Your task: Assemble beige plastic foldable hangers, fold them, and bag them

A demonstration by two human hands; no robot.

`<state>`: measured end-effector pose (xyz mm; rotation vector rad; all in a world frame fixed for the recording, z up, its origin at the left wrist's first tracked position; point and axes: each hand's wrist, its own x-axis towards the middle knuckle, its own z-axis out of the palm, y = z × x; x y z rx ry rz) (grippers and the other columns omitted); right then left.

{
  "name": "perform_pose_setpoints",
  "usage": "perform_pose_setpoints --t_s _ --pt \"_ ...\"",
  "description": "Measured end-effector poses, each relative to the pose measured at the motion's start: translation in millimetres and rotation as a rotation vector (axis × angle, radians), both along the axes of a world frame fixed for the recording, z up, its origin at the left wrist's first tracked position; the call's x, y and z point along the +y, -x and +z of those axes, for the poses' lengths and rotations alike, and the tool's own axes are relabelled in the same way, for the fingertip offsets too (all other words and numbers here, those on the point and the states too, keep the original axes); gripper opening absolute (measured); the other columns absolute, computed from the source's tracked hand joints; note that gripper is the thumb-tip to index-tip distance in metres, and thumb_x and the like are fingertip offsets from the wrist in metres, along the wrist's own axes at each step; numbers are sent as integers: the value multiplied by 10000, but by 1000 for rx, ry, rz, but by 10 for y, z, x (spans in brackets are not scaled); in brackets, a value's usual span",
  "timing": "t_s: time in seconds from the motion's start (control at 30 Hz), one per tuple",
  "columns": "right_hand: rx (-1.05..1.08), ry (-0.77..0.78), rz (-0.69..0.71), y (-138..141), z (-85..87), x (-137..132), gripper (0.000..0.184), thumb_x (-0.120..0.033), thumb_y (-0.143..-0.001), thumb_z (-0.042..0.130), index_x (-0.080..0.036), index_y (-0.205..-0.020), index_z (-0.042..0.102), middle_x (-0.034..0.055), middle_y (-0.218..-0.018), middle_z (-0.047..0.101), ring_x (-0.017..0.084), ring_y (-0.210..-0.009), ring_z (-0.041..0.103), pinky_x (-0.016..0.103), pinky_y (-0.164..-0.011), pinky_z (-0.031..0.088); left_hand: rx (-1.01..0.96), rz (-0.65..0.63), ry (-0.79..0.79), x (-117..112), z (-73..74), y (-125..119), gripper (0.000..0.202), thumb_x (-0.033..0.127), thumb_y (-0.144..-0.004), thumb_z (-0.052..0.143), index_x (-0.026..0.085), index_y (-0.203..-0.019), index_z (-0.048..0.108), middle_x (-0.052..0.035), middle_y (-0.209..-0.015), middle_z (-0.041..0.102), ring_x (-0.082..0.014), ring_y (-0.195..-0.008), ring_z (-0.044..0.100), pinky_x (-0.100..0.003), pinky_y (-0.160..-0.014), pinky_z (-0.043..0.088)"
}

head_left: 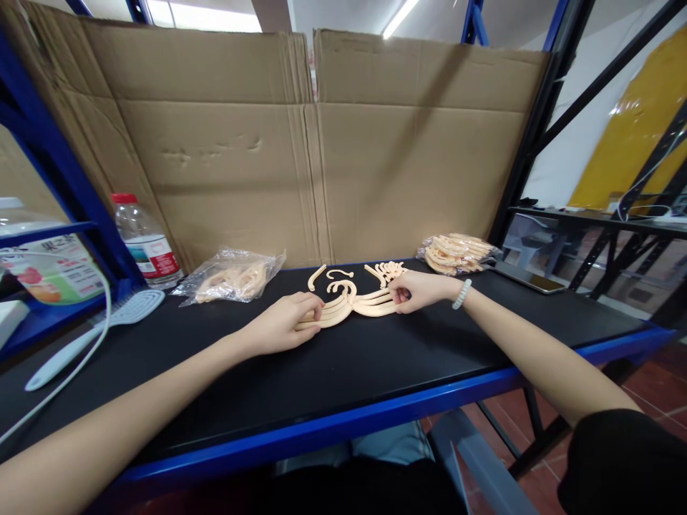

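Observation:
Before me on the black tabletop lies a cream-coloured scroll-shaped piece (353, 304), its curved strips spreading to both sides from a narrow middle with a curl on top. My left hand (287, 322) has its fingers and thumb closed around the left ends of the strips. On the other side my right hand (421, 290), with a pale beaded bracelet (461, 294) at the wrist, pinches at the right ends. Its fingers hide the strip ends. Behind lie a small bent strip (316, 277), a thin S-shaped strip (340, 274) and a leaf-like ridged piece (389, 270).
Clear bags of similar cream pieces stand at the back left (236, 279) and back right (456, 252). A phone (529, 277) lies at right. A hairbrush (115, 315), white cable (107, 300) and red-capped bottle (147, 243) are at left. Cardboard (215, 157) walls the back.

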<state>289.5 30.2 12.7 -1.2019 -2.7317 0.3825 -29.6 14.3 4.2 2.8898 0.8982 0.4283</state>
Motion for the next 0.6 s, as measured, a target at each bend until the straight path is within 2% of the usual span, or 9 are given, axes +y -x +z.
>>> perform_pose_setpoints --t_s 0.17,0.6 --pt "2 2 -1 3 -1 1 46 -161 -675 597 -148 -657 556 -7 -643 578 100 -591 510 220 -571 406 -27 8 10 -25 -6 -19 107 305 -836 492 205 -856 525 -71 -1015 610 -237 -943 556 -360 -841 425" --pt "20 16 10 -10 -20 21 66 -156 -668 594 -154 -639 535 -20 -612 563 93 -562 494 214 -536 380 -26 -7 -35 -44 -42 -25 89 266 -833 480 206 -883 522 -67 -1022 599 -235 -948 543 -357 -848 414"
